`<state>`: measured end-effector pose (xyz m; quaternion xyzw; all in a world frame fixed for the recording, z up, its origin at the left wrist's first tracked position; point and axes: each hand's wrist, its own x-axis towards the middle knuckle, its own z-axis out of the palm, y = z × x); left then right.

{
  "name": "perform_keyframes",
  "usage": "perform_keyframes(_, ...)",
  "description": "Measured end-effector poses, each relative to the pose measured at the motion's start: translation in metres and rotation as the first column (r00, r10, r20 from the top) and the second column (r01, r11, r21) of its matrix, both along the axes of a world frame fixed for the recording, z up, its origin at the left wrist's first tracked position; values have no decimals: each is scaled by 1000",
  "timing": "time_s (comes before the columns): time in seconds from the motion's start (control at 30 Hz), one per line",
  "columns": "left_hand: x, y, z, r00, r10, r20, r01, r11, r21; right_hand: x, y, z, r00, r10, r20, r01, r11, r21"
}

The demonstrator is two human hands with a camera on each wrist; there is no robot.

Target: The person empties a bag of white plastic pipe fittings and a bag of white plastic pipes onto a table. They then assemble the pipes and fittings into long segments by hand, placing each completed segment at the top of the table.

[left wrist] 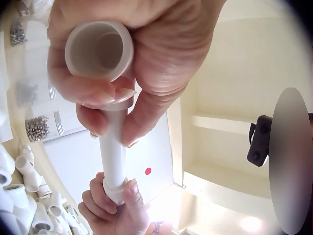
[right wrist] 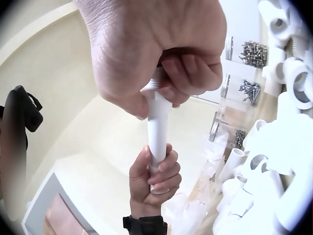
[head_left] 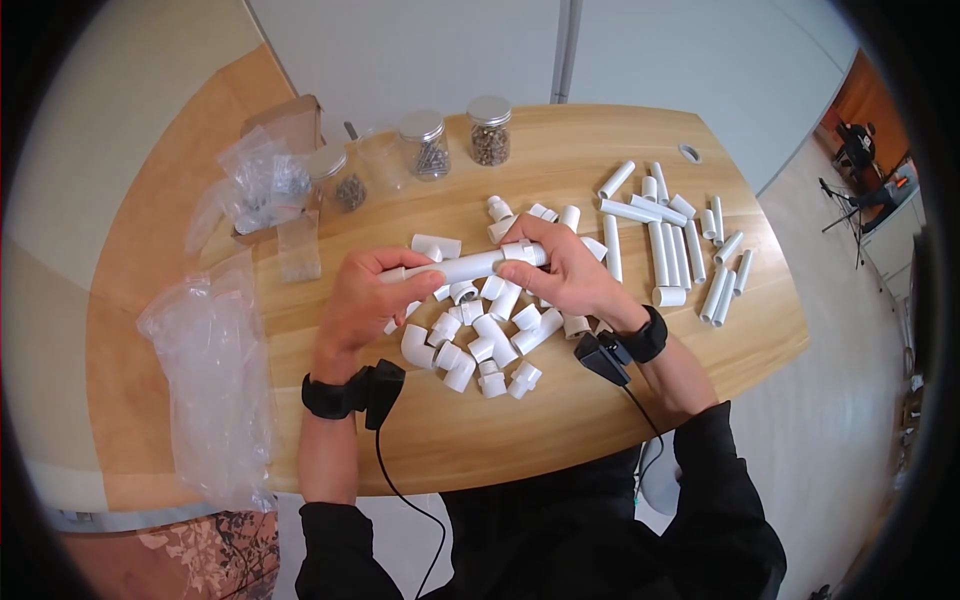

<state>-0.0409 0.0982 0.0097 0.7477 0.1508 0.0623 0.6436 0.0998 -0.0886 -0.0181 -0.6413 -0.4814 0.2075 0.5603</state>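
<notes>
Both hands hold one white plastic pipe (head_left: pixel 465 268) above a pile of fittings. My left hand (head_left: pixel 345 300) grips the left end, where a wider pipe fitting (left wrist: pixel 90 51) is fitted on the pipe; its open round mouth faces the left wrist camera. My right hand (head_left: pixel 575 275) pinches a threaded pipe fitting (head_left: pixel 522 255) at the other end between thumb and fingers. In the right wrist view the fitting's threads (right wrist: pixel 154 84) show beneath the curled fingers. The assembly is nearly level, its right end slightly higher in the head view.
White elbows and tees (head_left: pixel 490 340) lie loosely beneath the hands. Several cut pipes (head_left: pixel 670 250) lie at the right. Lidded jars of screws (head_left: pixel 431 150) stand at the back. Clear plastic bags (head_left: pixel 210 370) and a small cardboard box (head_left: pixel 290 125) are at the left.
</notes>
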Motion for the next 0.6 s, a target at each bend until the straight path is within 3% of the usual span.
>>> perform_keyframes(0.23, 3, 3, -7, 999, -50, -8, 49, 994, -95, 0, -3, 7, 998, -13, 56, 13, 1000, -8)
perform_keyframes(0.6, 1, 5, -6, 999, -45, 3, 45, 996, -71, -2, -4, 11, 997, -11, 72, 15, 998, -53)
